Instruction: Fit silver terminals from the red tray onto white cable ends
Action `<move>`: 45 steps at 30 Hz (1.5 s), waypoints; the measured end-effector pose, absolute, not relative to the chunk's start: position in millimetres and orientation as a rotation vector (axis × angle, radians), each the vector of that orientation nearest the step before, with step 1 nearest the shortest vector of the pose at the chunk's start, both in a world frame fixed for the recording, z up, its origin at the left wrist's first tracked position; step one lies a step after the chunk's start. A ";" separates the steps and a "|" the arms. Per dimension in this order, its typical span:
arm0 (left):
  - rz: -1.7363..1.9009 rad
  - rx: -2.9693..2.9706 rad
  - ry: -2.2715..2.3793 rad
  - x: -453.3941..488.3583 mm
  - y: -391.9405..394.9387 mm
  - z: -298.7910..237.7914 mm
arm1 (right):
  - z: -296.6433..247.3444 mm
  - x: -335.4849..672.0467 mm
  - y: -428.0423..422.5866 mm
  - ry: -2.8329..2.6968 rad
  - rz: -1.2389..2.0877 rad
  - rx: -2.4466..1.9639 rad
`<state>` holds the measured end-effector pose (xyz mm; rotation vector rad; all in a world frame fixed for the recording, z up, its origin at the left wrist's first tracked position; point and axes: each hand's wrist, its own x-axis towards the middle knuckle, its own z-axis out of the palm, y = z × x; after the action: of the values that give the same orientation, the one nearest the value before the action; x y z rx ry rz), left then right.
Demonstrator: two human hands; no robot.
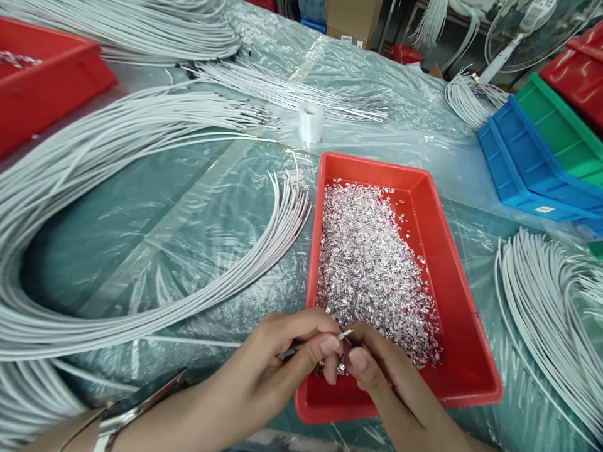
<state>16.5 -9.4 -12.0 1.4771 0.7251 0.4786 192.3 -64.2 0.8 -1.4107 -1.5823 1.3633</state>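
Observation:
Above the near end of a red tray (pixel 464 314), my left hand (pixel 294 345) pinches a white cable between thumb and forefinger, close to its tip. The cable end (pixel 346 334) sticks out past the left thumb, and a thin strand shows at it. My right hand (pixel 384 367) is closed at that same end, thumb against forefinger; what exactly lies between these fingers is too small to make out. Beneath both hands, silvery foil scraps (pixel 372 263) fill much of the tray. The cable's length trails left behind my left hand.
Left of the tray curves a large bundle of white cables (pixel 188 307). Another cable bundle (pixel 551 314) lies at the right. A clear tape roll (pixel 311 123) stands behind the tray. Blue bins (pixel 532 163) and a second red tray (pixel 51 81) flank the plastic-covered table.

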 end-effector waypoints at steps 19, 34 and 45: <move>0.288 1.476 0.751 15.2 -6.4 -7.3 | -7.8 210.8 -62.4 -1.935 0.514 -1.259; 0.244 1.573 0.748 14.4 -6.1 -10.1 | -2.4 218.0 -60.1 -2.230 0.363 -1.227; 0.230 1.805 0.741 15.2 -6.7 -11.3 | 3.2 217.3 -58.7 -2.027 0.956 -1.292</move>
<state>15.2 -6.7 -11.3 1.8047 0.7406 0.2304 217.3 -58.7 3.2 -1.2925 -2.0271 0.9560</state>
